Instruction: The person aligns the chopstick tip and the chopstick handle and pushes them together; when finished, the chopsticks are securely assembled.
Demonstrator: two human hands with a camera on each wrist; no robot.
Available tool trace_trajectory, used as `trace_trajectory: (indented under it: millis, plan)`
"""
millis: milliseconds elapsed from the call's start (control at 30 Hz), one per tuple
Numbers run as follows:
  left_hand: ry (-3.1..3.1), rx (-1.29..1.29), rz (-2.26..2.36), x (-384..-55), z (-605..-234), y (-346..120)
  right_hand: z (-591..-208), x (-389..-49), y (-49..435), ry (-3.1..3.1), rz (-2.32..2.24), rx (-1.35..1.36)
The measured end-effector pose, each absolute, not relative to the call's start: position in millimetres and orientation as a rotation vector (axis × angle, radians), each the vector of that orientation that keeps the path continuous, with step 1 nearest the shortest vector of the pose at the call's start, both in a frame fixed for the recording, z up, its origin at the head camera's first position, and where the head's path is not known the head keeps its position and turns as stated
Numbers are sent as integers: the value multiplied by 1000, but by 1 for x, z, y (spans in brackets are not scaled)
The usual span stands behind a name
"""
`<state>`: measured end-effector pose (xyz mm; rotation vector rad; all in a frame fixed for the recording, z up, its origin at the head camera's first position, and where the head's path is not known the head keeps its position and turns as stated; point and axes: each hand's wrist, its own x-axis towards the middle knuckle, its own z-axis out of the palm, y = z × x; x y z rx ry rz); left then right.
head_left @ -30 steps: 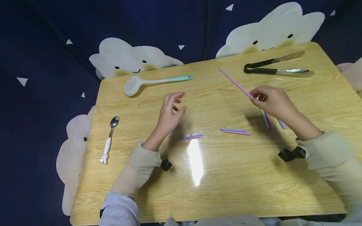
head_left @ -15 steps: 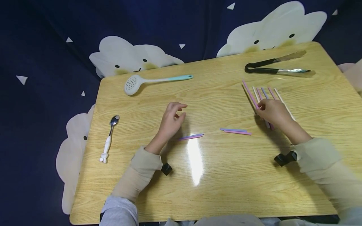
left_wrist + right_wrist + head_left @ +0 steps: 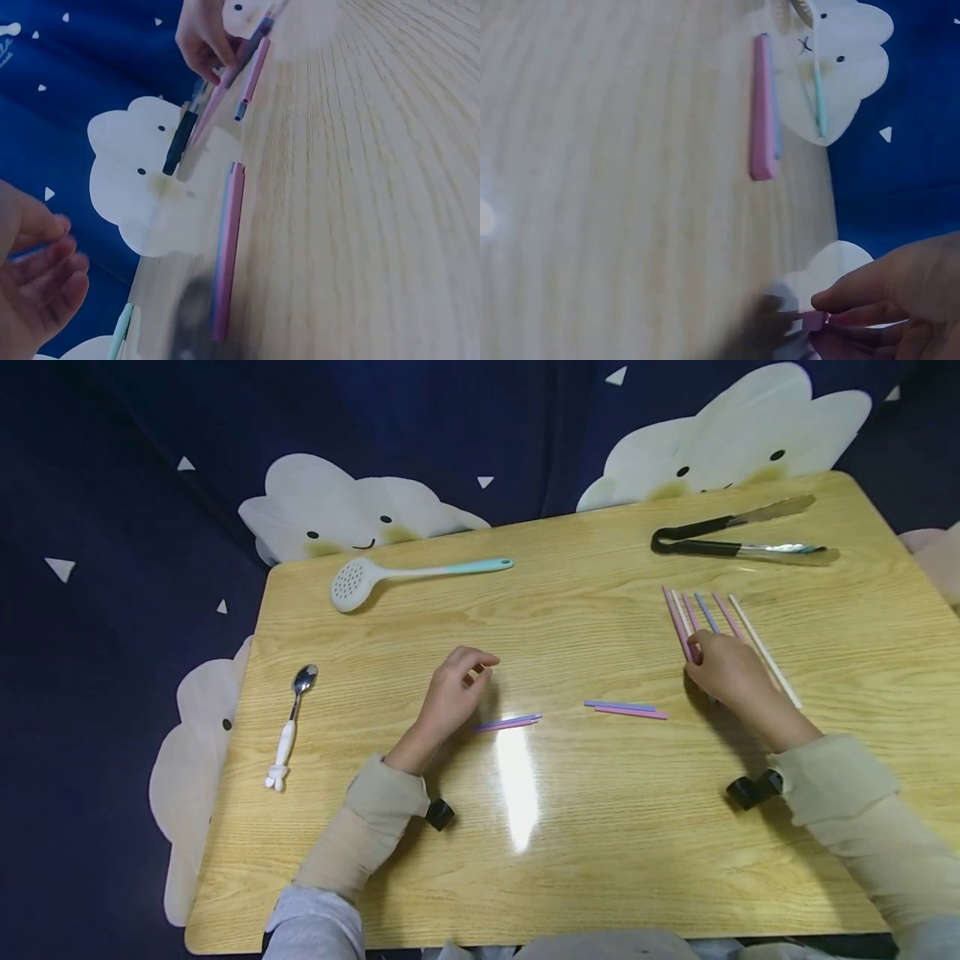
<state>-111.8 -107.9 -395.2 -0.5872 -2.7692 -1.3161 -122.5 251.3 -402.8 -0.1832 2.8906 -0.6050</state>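
Observation:
My right hand [image 3: 729, 670] pinches a thin pink stick [image 3: 677, 620] between thumb and fingertips, at the left end of a row of sticks at the table's right. The row includes a white stick [image 3: 767, 652], a blue stick [image 3: 704, 610] and other pink and white ones, partly covered by the hand. In the right wrist view, the end of the held stick [image 3: 814, 321] shows at the fingertips. My left hand [image 3: 453, 689] hovers with loosely bent fingers and nothing in them, just behind a blue and pink pair of sticks [image 3: 512, 723].
Between the hands lies another blue and pink pair of sticks [image 3: 628, 709]. A slotted skimmer [image 3: 408, 575] rests at the back left, black-handled tongs [image 3: 697, 547] at the back right. A white-handled spoon [image 3: 287, 739] lies near the table's left edge.
My right hand has brought the pink stick down and rightward, from a slanted position in the air to alongside the row. My left hand has lowered slightly toward me.

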Motion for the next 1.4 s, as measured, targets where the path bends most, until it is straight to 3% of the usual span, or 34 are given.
trace_trajectory:
  millis: [367,700,1400]
  plan:
    - [-2952,-947,-916,-104,-404,-107,-406,-115,236,3033,-415,-382]
    - [-3034,-1152,-514,-98,-411,-106,-417,-109,212,2858,-641,-999]
    - [-3117,-1127,-407,-97,-413,-105,-422,-102,202,2747,-663,-892]
